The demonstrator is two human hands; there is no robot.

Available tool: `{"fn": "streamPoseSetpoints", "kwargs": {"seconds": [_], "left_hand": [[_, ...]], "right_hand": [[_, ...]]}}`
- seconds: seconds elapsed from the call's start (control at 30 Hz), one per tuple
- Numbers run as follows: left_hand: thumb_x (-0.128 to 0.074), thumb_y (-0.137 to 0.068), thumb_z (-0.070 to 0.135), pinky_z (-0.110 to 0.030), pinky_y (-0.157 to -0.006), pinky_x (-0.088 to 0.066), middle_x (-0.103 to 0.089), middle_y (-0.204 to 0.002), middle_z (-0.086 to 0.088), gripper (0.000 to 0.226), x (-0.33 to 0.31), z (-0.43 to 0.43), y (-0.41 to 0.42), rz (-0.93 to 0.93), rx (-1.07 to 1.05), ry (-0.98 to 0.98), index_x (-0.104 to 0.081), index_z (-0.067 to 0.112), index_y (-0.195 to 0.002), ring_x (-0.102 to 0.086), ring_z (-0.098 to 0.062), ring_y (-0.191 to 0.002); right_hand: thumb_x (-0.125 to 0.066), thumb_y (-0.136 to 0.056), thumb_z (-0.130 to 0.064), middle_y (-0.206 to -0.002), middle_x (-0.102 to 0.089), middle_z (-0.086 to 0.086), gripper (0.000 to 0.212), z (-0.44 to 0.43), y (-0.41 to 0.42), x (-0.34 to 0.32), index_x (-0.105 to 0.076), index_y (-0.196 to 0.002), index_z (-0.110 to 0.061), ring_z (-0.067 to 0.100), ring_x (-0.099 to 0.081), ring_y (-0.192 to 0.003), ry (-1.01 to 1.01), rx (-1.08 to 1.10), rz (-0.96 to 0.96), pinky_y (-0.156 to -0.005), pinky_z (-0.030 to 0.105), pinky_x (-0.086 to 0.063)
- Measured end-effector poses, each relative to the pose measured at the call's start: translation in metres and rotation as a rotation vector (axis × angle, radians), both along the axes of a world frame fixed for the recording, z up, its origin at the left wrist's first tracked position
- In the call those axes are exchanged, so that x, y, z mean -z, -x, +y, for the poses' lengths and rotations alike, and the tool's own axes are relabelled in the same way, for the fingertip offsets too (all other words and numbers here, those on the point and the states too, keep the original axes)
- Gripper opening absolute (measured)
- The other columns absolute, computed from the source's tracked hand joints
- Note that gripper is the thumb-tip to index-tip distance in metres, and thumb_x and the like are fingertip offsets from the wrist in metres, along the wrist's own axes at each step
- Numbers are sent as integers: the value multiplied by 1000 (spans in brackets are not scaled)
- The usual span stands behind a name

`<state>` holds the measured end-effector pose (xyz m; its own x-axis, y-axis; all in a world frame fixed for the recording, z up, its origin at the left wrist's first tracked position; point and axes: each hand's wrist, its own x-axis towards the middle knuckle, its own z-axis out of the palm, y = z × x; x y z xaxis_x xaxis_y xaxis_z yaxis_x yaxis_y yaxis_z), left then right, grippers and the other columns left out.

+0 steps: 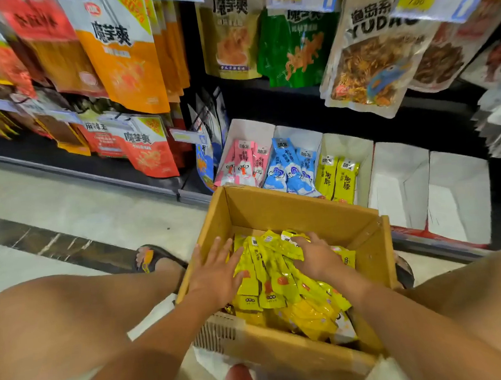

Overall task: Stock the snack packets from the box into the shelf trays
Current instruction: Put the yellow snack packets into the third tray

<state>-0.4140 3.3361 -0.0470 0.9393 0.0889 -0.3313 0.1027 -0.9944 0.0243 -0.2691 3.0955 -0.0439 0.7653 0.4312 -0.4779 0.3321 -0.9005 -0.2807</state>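
While our left hand (217, 273) lies flat, fingers spread, on the glossy yellow packets (268, 281) heaped in the corrugated cardboard box (289, 207), our right hand (317, 256) curls its fingers round a crinkled bunch.

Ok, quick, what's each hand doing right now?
Left hand: open, flat on the yellow packets in the box.
Right hand: on the packets, fingers partly buried; grip cannot be told.

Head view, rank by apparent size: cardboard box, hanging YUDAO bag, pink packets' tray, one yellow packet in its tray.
1. cardboard box, though it sits nearest the camera, which flatters it
2. YUDAO bag
3. pink packets' tray
4. yellow packet
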Motion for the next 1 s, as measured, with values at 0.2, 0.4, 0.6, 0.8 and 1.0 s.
{"fn": "streamPoseSetpoints", "kwargs": {"seconds": [0.2, 0.4, 0.6, 0.8, 1.0], "left_hand": [[-20, -105, 59, -68, -121, -2, -12, -172, 2, 61, 37, 32, 46, -90, -8, -37, -29, 36, -161, 8, -25, -159], [-29, -104, 53, -62, -124, -14, -21, -170, 3, 55, 39, 34, 49, -193, -16, 0, -40, 36, -156, 3, -21, -160], [-26, -103, 53, -61, -124, -11, -16, -171, 2, 58, 40, 32, 45, -205, -21, -5, -36, 36, -158, 7, -22, -159], [-30, -102, 51, -61, -123, -14, -19, -171, 1, 57, 44, 34, 48, -220, -31, 8, -40, 34, -156, 4, -21, -160], [-31, -101, 52, -62, -123, -14, -19, -171, 2, 57, 47, 35, 48, -215, -44, 14, -42, 35, -154, 4, -21, -160]], "right_hand": [[-60, -93, -42, -164, -15, 12, 69, 18, 29, 42, -30, -155, -31, 39, -26, -146, 111, -152, 105, -115, 46, -35], [-62, -91, -27, -145, -44, 9, 61, 39, 50, 66, -40, -148, -26, 34, -44, -133, 239, -311, 105, -102, 44, -46], [-60, -91, -27, -120, -67, 1, 27, 48, 43, 80, -60, -118, -23, 26, -64, -111, 370, -119, 63, -82, 34, -53], [-66, -86, -43, -109, -68, -2, 31, 58, 41, 98, -62, -111, -25, 25, -66, -102, 392, -154, 36, -79, 33, -54], [-48, -94, -13, -114, -69, 3, 26, 54, 38, 100, -64, -114, -19, 27, -67, -106, 373, -169, -16, -79, 35, -53]]}}
